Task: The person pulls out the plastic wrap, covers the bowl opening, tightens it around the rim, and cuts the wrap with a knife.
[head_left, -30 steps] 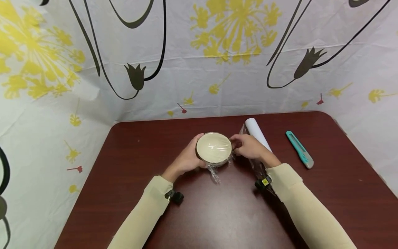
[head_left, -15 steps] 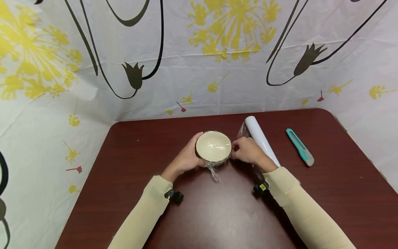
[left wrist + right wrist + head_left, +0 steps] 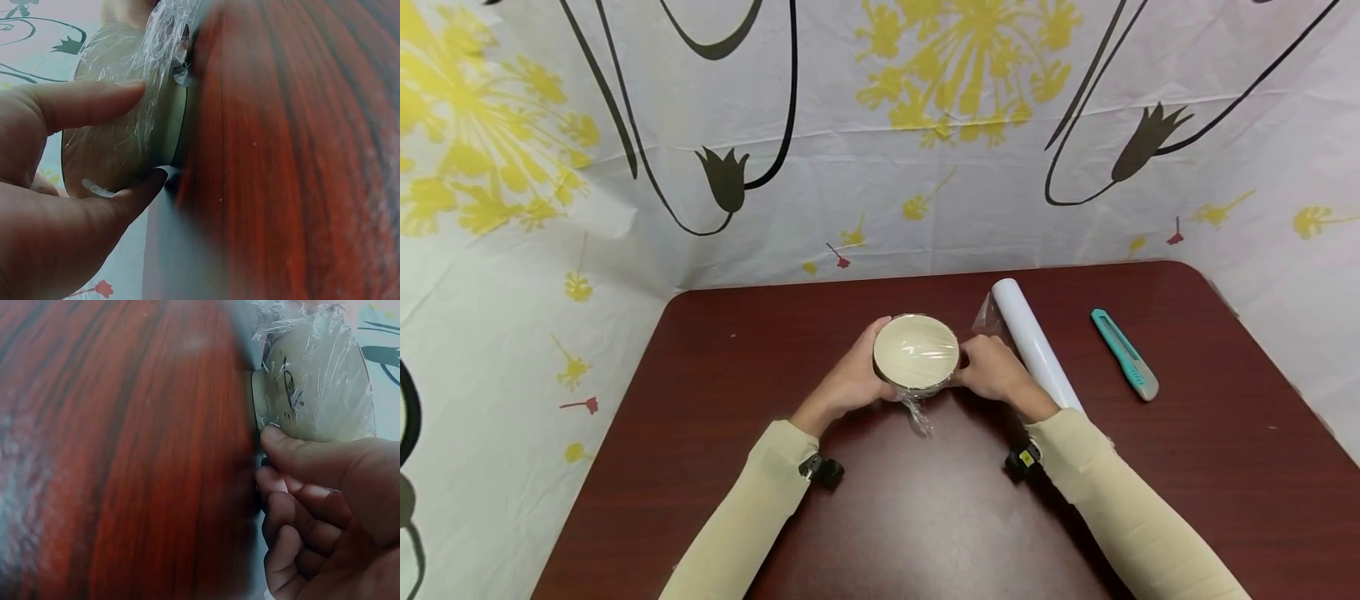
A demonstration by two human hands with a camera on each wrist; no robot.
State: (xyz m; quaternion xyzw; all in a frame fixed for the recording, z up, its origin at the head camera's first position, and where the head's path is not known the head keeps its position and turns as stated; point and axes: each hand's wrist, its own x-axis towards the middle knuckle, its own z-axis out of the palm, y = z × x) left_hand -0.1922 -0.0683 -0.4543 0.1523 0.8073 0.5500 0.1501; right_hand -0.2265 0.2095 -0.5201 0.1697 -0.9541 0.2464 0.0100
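A cream bowl point(image 3: 916, 353) stands at the middle of the table, with clear plastic wrap point(image 3: 919, 415) stretched over its mouth. A twisted tail of the wrap hangs at the near side. My left hand point(image 3: 857, 371) holds the bowl from the left, thumb and fingers spread around its wall, as the left wrist view also shows over the crinkled wrap point(image 3: 164, 47). On the other side my right hand point(image 3: 996, 371) has its fingers curled low by the bowl's foot. Its thumb point(image 3: 300, 453) presses the wrap there; the pinched edge is mostly hidden.
Just right of my right hand lies a white roll of plastic wrap point(image 3: 1037, 342), a loose sheet beside its far end. Farther right is a teal and grey utility knife point(image 3: 1124, 354). A patterned cloth point(image 3: 820, 192) hangs behind the dark red table point(image 3: 760, 333).
My right hand has shifted slightly down and toward the near side along the bowl, its fingers tucking in at the lower wall. The left hand and the bowl have stayed in place.
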